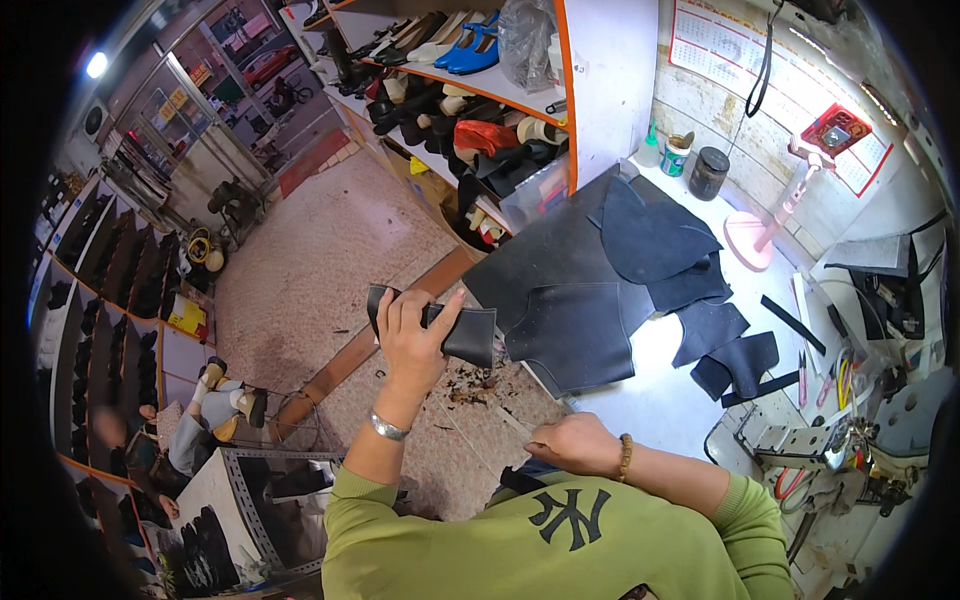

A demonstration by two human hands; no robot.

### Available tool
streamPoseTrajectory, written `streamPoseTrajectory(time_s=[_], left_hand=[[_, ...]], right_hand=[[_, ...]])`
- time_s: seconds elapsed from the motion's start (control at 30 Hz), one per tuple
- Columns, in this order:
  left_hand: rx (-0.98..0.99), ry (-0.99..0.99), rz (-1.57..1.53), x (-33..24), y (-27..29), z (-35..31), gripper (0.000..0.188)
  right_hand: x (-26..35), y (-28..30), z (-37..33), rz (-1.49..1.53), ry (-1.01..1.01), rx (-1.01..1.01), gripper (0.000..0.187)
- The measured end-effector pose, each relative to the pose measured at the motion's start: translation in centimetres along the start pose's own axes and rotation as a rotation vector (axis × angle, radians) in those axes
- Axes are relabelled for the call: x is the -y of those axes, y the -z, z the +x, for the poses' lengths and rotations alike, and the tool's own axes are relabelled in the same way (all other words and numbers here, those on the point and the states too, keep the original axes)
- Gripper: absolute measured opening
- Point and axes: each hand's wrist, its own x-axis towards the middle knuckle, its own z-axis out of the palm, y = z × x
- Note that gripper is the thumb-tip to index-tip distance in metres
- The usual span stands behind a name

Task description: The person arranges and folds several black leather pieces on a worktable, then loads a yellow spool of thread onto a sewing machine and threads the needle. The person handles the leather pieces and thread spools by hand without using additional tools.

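Note:
My left hand (412, 335) is closed around a curved piece of black leather (470, 337), held in the air off the table's left edge. The fingers lie over its top and hide part of it. Lower and to the right, close to my body, my right hand (577, 443) is closed on a thin pale tool (515, 424); its kind is too small to tell. A larger cut black leather piece (575, 335) lies flat at the table edge, to the right of the held one.
More black leather pieces (655, 235) lie on the worktable (665, 375). A pink lamp (750, 240), a dark jar (709, 172) and a sewing machine (850, 440) are on the right. Shoe shelves (500, 85) stand behind. Dark scraps (465, 390) litter the floor. A person (190, 415) sits at left.

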Motion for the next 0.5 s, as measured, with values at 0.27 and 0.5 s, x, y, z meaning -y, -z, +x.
streamPoseTrajectory(time_s=[0.27,0.5], left_hand=[[0.467,1.007,-2.236,-6.1,0.1,-0.9,0.067],[-0.049,1.076,-1.912,-9.5,-4.2,-4.4,0.029]], right_hand=[[-2.0,1.6,-0.4,0.534,-0.023,-0.555,0.075],[-2.6,1.0,0.3,1.009,-0.225,-0.507,0.014]])
